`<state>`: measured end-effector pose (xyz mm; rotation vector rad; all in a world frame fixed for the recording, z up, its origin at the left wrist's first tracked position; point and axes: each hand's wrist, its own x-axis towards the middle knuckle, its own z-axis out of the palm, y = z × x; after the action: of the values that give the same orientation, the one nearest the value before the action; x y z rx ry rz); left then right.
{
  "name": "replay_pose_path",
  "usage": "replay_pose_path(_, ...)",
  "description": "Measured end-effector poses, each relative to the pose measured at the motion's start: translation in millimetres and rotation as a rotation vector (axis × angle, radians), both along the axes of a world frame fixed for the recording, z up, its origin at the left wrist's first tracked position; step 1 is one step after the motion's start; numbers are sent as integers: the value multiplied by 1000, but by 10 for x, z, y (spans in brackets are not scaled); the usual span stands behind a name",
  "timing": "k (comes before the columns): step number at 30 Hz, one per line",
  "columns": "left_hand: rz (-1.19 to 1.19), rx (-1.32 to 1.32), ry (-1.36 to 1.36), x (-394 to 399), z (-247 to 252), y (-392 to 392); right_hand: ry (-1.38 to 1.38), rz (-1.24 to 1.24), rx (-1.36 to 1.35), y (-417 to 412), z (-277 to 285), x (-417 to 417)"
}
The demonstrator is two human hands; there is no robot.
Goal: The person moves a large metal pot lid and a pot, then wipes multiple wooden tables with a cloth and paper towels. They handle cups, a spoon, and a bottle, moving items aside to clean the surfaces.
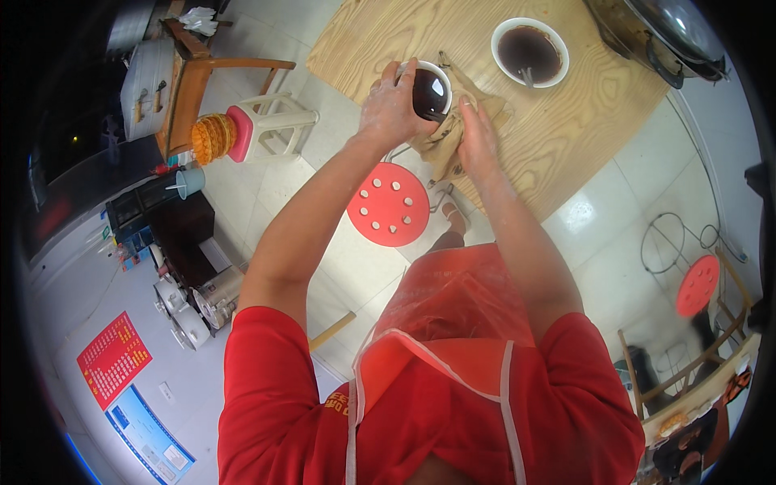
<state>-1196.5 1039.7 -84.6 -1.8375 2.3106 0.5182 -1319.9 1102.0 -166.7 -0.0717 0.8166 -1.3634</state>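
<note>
My left hand (393, 109), dusted with white powder, grips a white bowl (449, 97) of dark liquid, its fingers over the far rim and its thumb at the near side. Bunched against the bowl's right side is a tan cloth (445, 151) with dark marks. My right hand (479, 139) holds this cloth, some of its fingers hidden by the folds. Both hands are above the edge of a wood-grain table (582, 139). Farther right on the table stands a second white bowl (565, 66) of dark liquid, with a spoon (527, 77) dipping into it.
A large pot (624, 30) with a glass lid stands at the table's upper right. Below the table edge is a red round stool (388, 205) with holes. At left are a white plastic stool (285, 124) and a wooden chair (242, 63). Another red stool (697, 285) is at right.
</note>
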Motion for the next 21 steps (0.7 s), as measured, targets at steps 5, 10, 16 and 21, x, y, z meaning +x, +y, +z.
replay_pose_path(5, 72, -17, -20, -67, -57, 48, -37, -15, 95, 102, 117, -23)
replay_pose_path(10, 135, 22, -23, -156, -37, 65, -26, 43, 74, 237, 16, -52)
replay_pose_path(16, 191, 53, 0, -139, -63, 95, -81, 53, 51, 232, 68, -126)
replay_pose_path(21, 48, 105, -14, -23, 91, 85, -14, 93, 37, 169, -63, -227)
